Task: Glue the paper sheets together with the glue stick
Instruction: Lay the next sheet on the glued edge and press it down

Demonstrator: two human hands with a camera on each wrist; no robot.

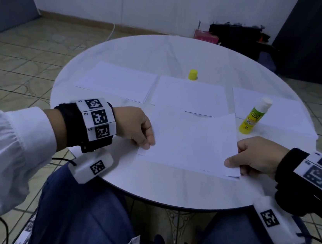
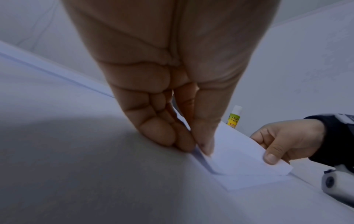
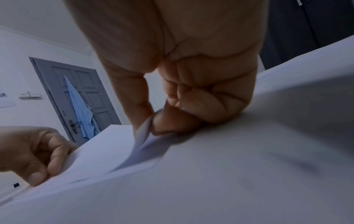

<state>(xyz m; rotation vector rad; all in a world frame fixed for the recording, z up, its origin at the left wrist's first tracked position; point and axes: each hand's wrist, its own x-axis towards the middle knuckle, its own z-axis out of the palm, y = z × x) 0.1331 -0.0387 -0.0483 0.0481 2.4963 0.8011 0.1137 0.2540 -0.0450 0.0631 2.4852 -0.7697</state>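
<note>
The left hand (image 1: 138,127) and right hand (image 1: 257,156) each pinched a near corner of the top paper sheet (image 1: 191,139), lifted slightly above another sheet on the counter (image 1: 168,185). The uncapped glue stick (image 1: 254,117) stood upright just beyond the right hand, its yellow cap (image 1: 193,74) farther back.

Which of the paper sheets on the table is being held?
The nearest sheet, pinched at its near corners by the left hand and right hand; the far sheets lie untouched.
</note>
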